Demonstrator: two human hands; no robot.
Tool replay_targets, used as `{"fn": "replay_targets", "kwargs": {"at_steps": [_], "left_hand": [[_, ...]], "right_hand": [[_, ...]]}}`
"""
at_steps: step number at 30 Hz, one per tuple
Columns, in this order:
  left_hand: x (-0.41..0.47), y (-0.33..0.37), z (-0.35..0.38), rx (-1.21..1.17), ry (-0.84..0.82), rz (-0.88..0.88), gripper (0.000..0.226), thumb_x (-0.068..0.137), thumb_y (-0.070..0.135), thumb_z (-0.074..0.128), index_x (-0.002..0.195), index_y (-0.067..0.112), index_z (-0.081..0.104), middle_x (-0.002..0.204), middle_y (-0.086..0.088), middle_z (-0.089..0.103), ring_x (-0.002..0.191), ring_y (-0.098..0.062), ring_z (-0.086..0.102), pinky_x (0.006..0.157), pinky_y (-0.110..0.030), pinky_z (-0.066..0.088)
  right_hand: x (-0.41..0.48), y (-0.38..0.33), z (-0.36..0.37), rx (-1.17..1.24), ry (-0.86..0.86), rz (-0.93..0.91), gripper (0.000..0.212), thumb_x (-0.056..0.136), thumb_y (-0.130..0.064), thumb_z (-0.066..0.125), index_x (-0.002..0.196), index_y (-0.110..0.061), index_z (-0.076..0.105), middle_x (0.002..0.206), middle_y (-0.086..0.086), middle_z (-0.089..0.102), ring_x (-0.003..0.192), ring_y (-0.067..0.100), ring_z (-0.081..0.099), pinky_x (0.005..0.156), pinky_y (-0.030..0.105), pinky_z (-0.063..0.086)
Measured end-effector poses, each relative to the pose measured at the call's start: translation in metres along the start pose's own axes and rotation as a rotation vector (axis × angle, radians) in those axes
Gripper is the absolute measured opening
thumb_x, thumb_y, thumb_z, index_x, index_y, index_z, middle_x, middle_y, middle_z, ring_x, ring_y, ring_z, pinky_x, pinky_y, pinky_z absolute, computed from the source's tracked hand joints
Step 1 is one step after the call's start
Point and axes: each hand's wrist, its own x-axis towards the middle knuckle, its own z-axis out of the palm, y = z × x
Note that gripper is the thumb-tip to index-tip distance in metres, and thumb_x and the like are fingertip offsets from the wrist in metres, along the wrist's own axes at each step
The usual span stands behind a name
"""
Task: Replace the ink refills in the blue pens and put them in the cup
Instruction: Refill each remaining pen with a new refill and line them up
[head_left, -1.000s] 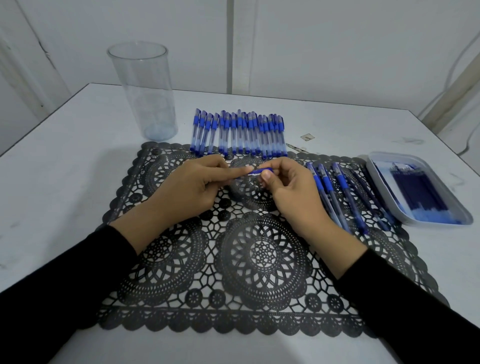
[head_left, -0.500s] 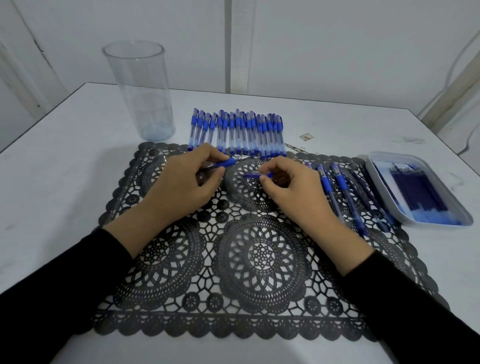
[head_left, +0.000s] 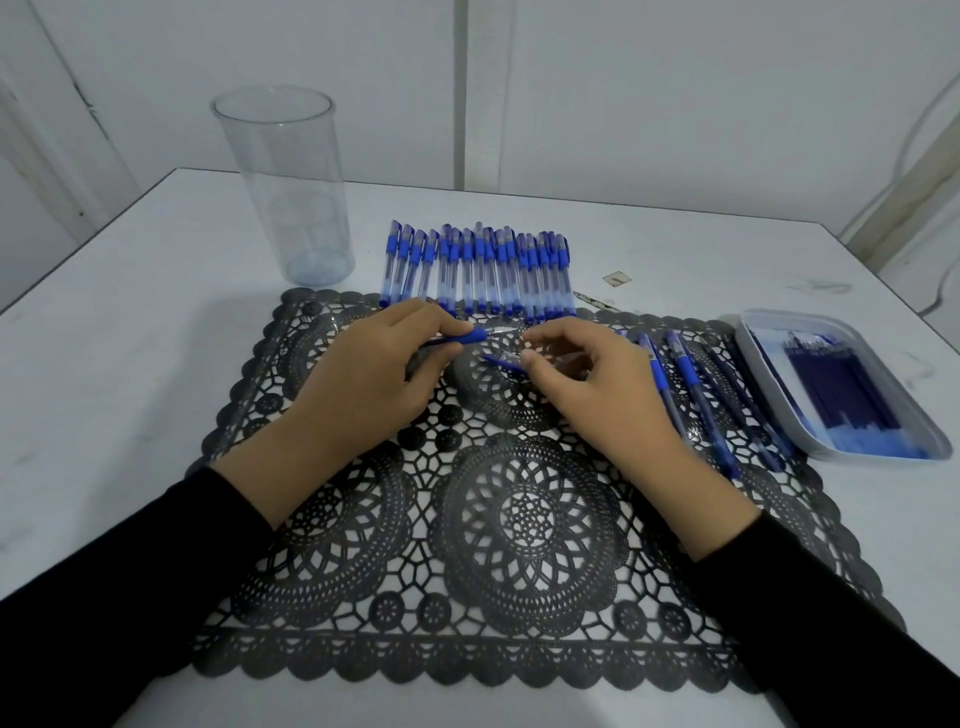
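Pen (head_left: 467, 336) in the left hand (head_left: 374, 374), above the far middle of the mat (head_left: 519, 519). Long axis runs roughly left-right, slightly tilted. The tip points right, toward the right hand (head_left: 587, 384), and its back end is hidden in the palm. Visible part: blue rubber collar, then a thin clear-and-metal nose. Left grip: thumb and fingers closed round the pen at the collar.

Right grip: thumb and curled fingers pinch a short blue piece (head_left: 498, 361), just below and right of the pen tip and not touching it. Blurred, so I cannot tell which part it is.

Row of pens (head_left: 478, 270) lies side by side at the mat's far edge, long axes pointing away from the person, with clear barrels and blue caps at the far end. A few loose pens (head_left: 691, 384) lie on the mat's right side, slanted, beside the right wrist.

Tray (head_left: 748, 364), pale and shallow, sits at the right just off the mat and holds a bundle of dark blue refills (head_left: 841, 395). Cup (head_left: 285, 187), tall and clear, stands upright far left on the white desk (head_left: 130, 364). Black sleeves (head_left: 104, 597) cover both forearms.
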Motion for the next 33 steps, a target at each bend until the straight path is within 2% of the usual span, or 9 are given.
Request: {"fn": "replay_targets", "kwargs": {"at_steps": [6,10,14,17,19,23,26,30,33], "left_hand": [[0.003,0.008,-0.002,-0.082,0.059,0.039,0.018,0.091,0.008,0.07,0.109,0.01,0.071,0.088,-0.002,0.071,0.062,-0.023,0.063,0.055,-0.038,0.05],[0.004,0.014,-0.001,-0.156,0.049,0.068,0.019,0.09,0.007,0.07,0.109,0.008,0.072,0.086,-0.002,0.072,0.065,-0.017,0.063,0.057,-0.034,0.05],[0.004,0.014,0.0,-0.193,0.056,0.042,0.021,0.089,0.006,0.071,0.109,0.01,0.072,0.083,0.0,0.073,0.066,-0.016,0.064,0.056,-0.034,0.05],[0.003,0.013,-0.001,-0.188,0.062,0.041,0.021,0.088,0.005,0.072,0.109,0.01,0.073,0.083,0.0,0.073,0.065,-0.014,0.064,0.056,-0.032,0.05],[0.003,0.013,-0.001,-0.188,0.061,0.046,0.021,0.088,0.007,0.072,0.109,0.01,0.073,0.084,0.001,0.073,0.067,-0.012,0.064,0.058,-0.03,0.051],[0.003,0.013,-0.001,-0.179,0.05,0.057,0.021,0.088,0.007,0.071,0.109,0.011,0.073,0.087,0.0,0.074,0.068,-0.014,0.065,0.059,-0.031,0.052],[0.003,0.012,-0.001,-0.173,0.049,0.06,0.021,0.087,0.005,0.072,0.108,0.009,0.073,0.086,0.0,0.073,0.067,-0.013,0.064,0.058,-0.029,0.051],[0.003,0.011,0.0,-0.181,0.031,0.063,0.02,0.088,0.005,0.072,0.107,0.007,0.074,0.088,0.0,0.073,0.07,-0.013,0.066,0.061,-0.029,0.053],[0.003,0.01,0.0,-0.178,0.033,0.061,0.021,0.087,0.004,0.072,0.108,0.007,0.074,0.087,0.0,0.073,0.069,-0.015,0.066,0.06,-0.032,0.052]], "right_hand": [[0.0,-0.013,-0.006,0.282,-0.047,-0.038,0.014,0.091,-0.026,0.067,0.103,-0.019,0.072,0.081,-0.011,0.065,0.072,0.0,0.057,0.067,0.013,0.045],[-0.001,-0.013,-0.006,0.28,-0.08,-0.119,0.005,0.09,-0.017,0.068,0.093,-0.014,0.071,0.074,-0.012,0.061,0.068,0.0,0.053,0.064,0.011,0.04],[0.0,-0.01,-0.008,0.305,-0.129,-0.162,0.014,0.088,-0.007,0.069,0.099,-0.015,0.067,0.086,-0.004,0.061,0.076,0.008,0.055,0.07,0.017,0.043],[0.0,-0.014,-0.009,0.356,-0.119,-0.106,0.021,0.086,-0.021,0.072,0.105,-0.018,0.064,0.092,0.002,0.062,0.078,0.012,0.057,0.07,0.023,0.049],[0.0,-0.015,-0.01,0.259,-0.107,-0.097,0.013,0.091,-0.031,0.065,0.095,-0.019,0.064,0.077,-0.007,0.06,0.066,0.002,0.052,0.06,0.018,0.043],[0.001,-0.013,-0.013,0.284,-0.169,-0.083,0.008,0.09,-0.015,0.068,0.097,-0.017,0.065,0.082,-0.009,0.06,0.07,0.002,0.053,0.062,0.022,0.046],[0.0,-0.014,-0.013,0.3,-0.182,-0.043,0.016,0.088,-0.028,0.069,0.099,-0.017,0.066,0.085,-0.001,0.065,0.071,0.009,0.057,0.064,0.025,0.05],[0.0,-0.013,-0.012,0.261,-0.186,-0.081,0.005,0.093,-0.015,0.064,0.098,-0.015,0.066,0.084,-0.004,0.064,0.072,0.011,0.057,0.065,0.024,0.049],[-0.001,-0.013,-0.012,0.298,-0.195,-0.04,0.011,0.092,-0.021,0.066,0.102,-0.019,0.064,0.09,0.004,0.065,0.075,0.014,0.059,0.068,0.027,0.052]]}}
